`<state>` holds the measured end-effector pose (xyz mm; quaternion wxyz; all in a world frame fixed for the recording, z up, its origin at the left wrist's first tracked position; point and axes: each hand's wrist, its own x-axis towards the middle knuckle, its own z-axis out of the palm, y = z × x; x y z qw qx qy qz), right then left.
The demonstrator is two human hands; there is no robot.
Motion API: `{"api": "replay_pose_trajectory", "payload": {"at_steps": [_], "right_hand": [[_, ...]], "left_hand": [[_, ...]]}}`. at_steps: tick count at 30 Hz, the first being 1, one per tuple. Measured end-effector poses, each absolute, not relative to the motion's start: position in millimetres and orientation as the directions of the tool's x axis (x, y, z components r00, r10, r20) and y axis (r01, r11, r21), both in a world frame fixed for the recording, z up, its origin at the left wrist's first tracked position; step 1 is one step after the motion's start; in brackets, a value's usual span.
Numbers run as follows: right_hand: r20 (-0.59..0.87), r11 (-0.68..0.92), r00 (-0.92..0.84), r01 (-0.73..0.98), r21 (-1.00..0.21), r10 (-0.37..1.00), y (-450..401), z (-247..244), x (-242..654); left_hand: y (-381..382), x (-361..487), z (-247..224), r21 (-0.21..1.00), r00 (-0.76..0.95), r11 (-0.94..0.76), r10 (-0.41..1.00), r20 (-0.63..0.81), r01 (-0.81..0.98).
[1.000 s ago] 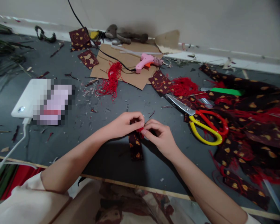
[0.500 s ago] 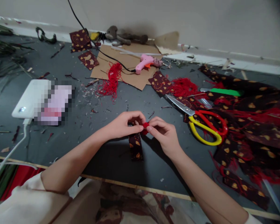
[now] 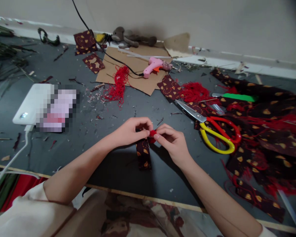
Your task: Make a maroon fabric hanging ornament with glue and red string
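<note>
Between my two hands is a small bundle of red thread (image 3: 152,133), pinched from both sides. My left hand (image 3: 134,130) closes thumb and fingers on its left side. On the right side, my right hand (image 3: 172,140) grips it with thumb and forefinger. A dark maroon fabric strip (image 3: 143,154) with gold drop shapes hangs or lies below the left fingers; whether those fingers also hold it I cannot tell. Scissors (image 3: 207,126) with one red and one yellow handle lie to the right of my right hand.
A pink glue gun (image 3: 153,66) and red thread (image 3: 120,84) lie on cardboard (image 3: 135,85) at the back. Patterned fabric (image 3: 266,138) is heaped at the right, with a green-handled tool (image 3: 239,97). A white power bank (image 3: 29,105) and a phone (image 3: 56,112) are at the left.
The fingertips have shifted slightly apart, and more of the red bundle shows between them. The fabric strip's upper part is a little more visible. Everything else stays put.
</note>
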<state>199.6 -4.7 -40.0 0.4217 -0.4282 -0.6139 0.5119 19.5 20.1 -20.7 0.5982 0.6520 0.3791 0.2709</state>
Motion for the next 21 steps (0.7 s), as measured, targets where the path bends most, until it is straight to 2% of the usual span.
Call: {"api": "replay_pose_trajectory", "payload": {"at_steps": [4, 11, 21], "right_hand": [[0.082, 0.107, -0.279, 0.076, -0.991, 0.957, -4.6, -40.4, 199.8], [0.057, 0.076, -0.319, 0.047, -0.996, 0.946, -4.1, -39.3, 199.9], [0.062, 0.061, -0.364, -0.015, -0.998, 0.929, -3.9, -41.1, 202.9]], "left_hand": [[19.7, 18.6, -21.3, 0.993, 0.589, -0.056, 0.808, -0.019, 0.108], [18.8, 17.8, -20.3, 0.966, 0.659, -0.207, 0.750, 0.053, 0.158], [19.1, 15.2, -22.0, 0.990, 0.641, -0.097, 0.768, 0.009, 0.102]]}}
